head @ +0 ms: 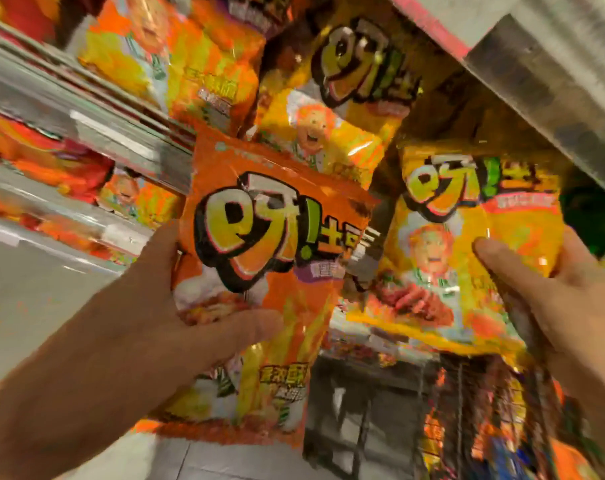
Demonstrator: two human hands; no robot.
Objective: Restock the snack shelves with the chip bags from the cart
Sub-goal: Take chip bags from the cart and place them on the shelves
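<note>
My left hand (190, 306) grips an orange chip bag (273, 258) by its left edge, thumb across the lower front, holding it up in the middle of the view. My right hand (550, 299) holds a yellow chip bag (467, 244) by its right side, thumb on the front. Both bags are raised toward the snack shelves, where a yellow bag (346, 98) and an orange bag (176, 57) stand at the top. The whole view is tilted and blurred.
Shelf edges with price strips (86, 133) run along the left, with more orange bags (44, 157) on a lower shelf. A grey shelf underside (543, 74) juts in at the top right. The wire cart (484, 410) with more bags is at the bottom right.
</note>
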